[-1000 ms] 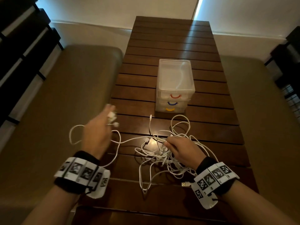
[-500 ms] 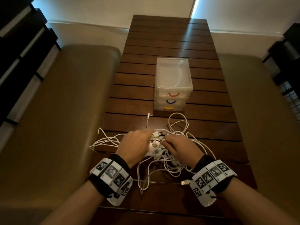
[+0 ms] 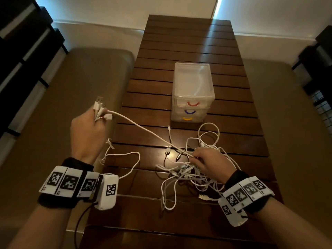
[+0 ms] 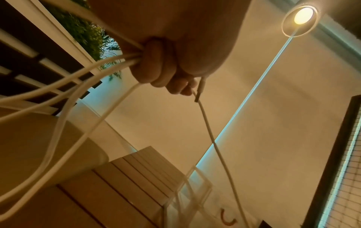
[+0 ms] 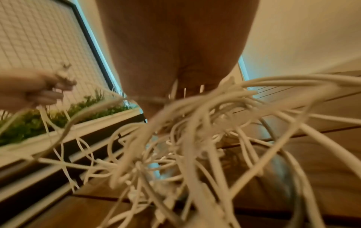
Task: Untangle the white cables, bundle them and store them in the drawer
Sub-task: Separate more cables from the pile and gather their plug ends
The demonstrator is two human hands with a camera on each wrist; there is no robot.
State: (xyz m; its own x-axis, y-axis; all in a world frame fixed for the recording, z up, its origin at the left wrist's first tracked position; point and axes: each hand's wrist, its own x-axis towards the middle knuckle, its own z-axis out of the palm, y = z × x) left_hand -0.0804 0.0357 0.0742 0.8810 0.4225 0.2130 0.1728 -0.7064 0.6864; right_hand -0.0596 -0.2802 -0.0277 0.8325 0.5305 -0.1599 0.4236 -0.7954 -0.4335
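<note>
A tangle of white cables [image 3: 186, 175] lies on the dark slatted table [image 3: 188, 42] in front of the clear drawer unit [image 3: 193, 92]. My left hand [image 3: 89, 130] is raised off the table's left edge and grips several cable ends [image 3: 100, 110], their plugs sticking up past the fingers [image 4: 156, 69]. One taut cable [image 3: 143, 130] runs from it down to the pile. My right hand [image 3: 208, 164] rests on the tangle [image 5: 195, 146] with fingers curled round some strands. All three drawers look closed.
Tan cushioned benches [image 3: 53, 123] flank the table on both sides. Dark slatted chairs [image 3: 21, 51] stand at the far left and right. A loose USB plug [image 3: 203, 196] lies near my right wrist. A planter with greenery [image 5: 58, 117] shows behind the left hand.
My left hand has left the pile, where it met the right hand, and pulled up and to the left with a bunch of cable ends, drawing one cable taut. The right hand stays on the tangle.
</note>
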